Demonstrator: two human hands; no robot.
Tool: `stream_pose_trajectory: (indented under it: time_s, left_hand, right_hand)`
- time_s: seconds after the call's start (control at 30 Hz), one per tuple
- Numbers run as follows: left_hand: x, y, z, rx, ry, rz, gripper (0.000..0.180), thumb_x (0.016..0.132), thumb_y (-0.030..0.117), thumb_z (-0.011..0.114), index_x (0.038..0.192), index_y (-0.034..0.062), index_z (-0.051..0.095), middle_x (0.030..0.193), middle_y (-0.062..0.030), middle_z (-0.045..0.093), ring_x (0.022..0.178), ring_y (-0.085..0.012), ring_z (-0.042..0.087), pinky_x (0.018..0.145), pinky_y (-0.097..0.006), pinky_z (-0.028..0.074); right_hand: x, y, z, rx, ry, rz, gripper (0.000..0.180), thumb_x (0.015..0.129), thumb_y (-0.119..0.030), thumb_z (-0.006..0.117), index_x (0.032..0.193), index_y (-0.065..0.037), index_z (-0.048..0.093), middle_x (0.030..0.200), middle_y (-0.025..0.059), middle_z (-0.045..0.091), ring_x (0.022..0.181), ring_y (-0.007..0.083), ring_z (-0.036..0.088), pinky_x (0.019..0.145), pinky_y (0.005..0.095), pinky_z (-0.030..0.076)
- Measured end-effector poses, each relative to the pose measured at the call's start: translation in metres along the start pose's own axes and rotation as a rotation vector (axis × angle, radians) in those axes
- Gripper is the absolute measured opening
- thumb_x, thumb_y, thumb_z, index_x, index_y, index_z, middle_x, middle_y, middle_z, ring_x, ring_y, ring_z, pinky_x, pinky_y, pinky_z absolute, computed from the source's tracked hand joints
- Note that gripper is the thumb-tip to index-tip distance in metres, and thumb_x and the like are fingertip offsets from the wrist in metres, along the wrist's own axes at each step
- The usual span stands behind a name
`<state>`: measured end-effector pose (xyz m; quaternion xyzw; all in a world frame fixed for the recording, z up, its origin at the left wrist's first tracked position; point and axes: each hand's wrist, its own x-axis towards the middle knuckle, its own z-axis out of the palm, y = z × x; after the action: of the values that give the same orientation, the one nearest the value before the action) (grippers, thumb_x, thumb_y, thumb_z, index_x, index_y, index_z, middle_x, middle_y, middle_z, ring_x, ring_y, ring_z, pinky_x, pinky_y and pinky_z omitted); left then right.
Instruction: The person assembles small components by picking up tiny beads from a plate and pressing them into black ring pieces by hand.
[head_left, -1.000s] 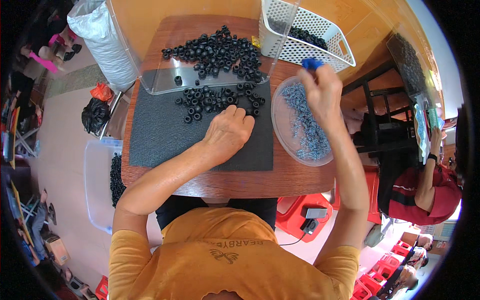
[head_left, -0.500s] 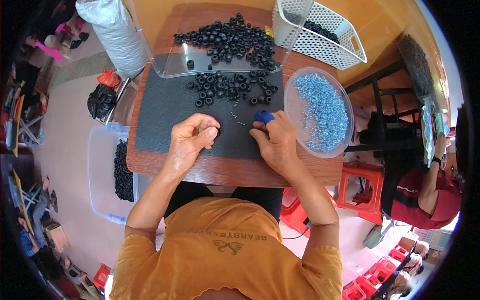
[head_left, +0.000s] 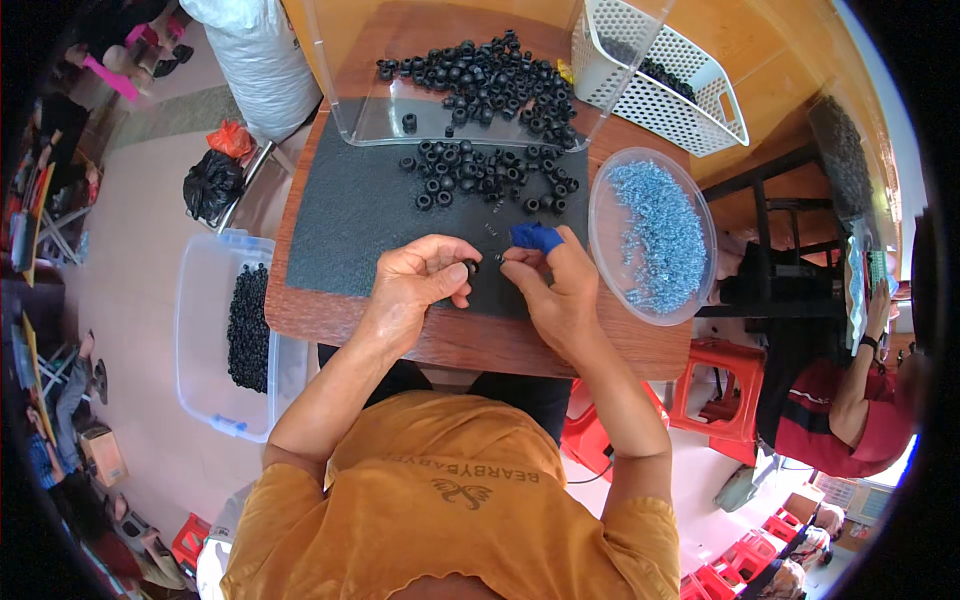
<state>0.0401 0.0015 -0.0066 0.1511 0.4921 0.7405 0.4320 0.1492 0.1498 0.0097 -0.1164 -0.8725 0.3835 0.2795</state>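
Observation:
Between the thumb and fingers of my left hand [head_left: 422,285] is a small black ring-like bead [head_left: 472,266]. My right hand [head_left: 556,285] is close beside it, a blue cover [head_left: 536,237] wrapped round one finger. At its pinched fingertips shows a tiny metal spring [head_left: 499,258]. Further up the dark mat [head_left: 345,215] lie a couple more tiny springs [head_left: 490,229]. Beyond them spreads a loose group of black beads [head_left: 470,175], round with holes.
A clear bin [head_left: 350,130] on its side holds more black beads. To the right are a round tray [head_left: 607,262] of small shiny bluish pieces and a white perforated basket [head_left: 735,125]. A clear tub [head_left: 205,375] stands low at left, red stools [head_left: 715,400] at right.
My left hand has moved right with the black bead, closer to my right hand. The nearest spring is now at my right fingertips. The whole view has shifted slightly.

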Motion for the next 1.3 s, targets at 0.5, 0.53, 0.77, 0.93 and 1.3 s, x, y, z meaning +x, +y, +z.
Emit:
stream_pose_trajectory:
  time_s: [0.5, 0.53, 0.77, 0.93, 1.3]
  left_hand:
    - [-0.008, -0.010, 0.011, 0.168, -0.012, 0.173, 0.018, 0.086, 0.002, 0.063, 0.103, -0.0027, 0.061, 0.089, -0.0040, 0.060, 0.073, -0.0102, 0.058, 0.068, -0.023, 0.049]
    - [-0.009, -0.010, 0.011, 0.220, -0.016, 0.209, 0.018, 0.085, 0.002, 0.063, 0.103, -0.0029, 0.061, 0.090, -0.0041, 0.060, 0.074, -0.0104, 0.058, 0.069, -0.023, 0.049]
    - [-0.011, -0.019, 0.013, 0.057, -0.074, 0.179, 0.017, 0.086, 0.001, 0.061, 0.103, -0.0012, 0.061, 0.094, -0.0027, 0.058, 0.078, -0.0092, 0.056, 0.070, -0.022, 0.048]
    - [-0.012, -0.023, 0.014, -0.075, -0.050, 0.117, 0.017, 0.088, 0.003, 0.059, 0.104, -0.0011, 0.061, 0.090, -0.0042, 0.061, 0.077, -0.0096, 0.056, 0.070, -0.023, 0.048]
    - [-0.006, -0.021, 0.003, -0.156, 0.019, 0.121, 0.018, 0.087, 0.008, 0.062, 0.102, -0.0020, 0.059, 0.085, -0.0080, 0.063, 0.068, -0.0115, 0.057, 0.065, -0.024, 0.049]
  right_hand:
    - [-0.006, -0.019, -0.005, 0.403, -0.088, 0.381, 0.021, 0.076, -0.001, 0.069, 0.096, 0.001, 0.061, 0.081, 0.0073, 0.063, 0.072, 0.0118, 0.061, 0.065, 0.0252, 0.048]
    - [-0.005, -0.020, -0.005, 0.446, -0.095, 0.441, 0.021, 0.076, -0.002, 0.069, 0.096, 0.001, 0.061, 0.081, 0.0061, 0.064, 0.073, 0.0100, 0.060, 0.065, 0.0244, 0.048]
    - [-0.006, -0.017, -0.003, 0.626, -0.093, 0.604, 0.018, 0.078, -0.005, 0.070, 0.093, 0.001, 0.062, 0.076, 0.0031, 0.065, 0.069, 0.0062, 0.057, 0.061, 0.0214, 0.047]
    - [-0.002, -0.020, -0.004, 0.710, -0.169, 0.724, 0.014, 0.080, -0.006, 0.070, 0.089, 0.001, 0.063, 0.073, 0.0028, 0.064, 0.066, 0.0061, 0.057, 0.058, 0.0223, 0.045]
    - [0.054, 0.030, 0.032, -0.392, 0.121, -0.311, 0.020, 0.064, 0.002, 0.067, 0.072, -0.002, 0.049, 0.078, 0.0139, 0.054, 0.074, 0.0335, 0.051, 0.059, 0.0436, 0.043]
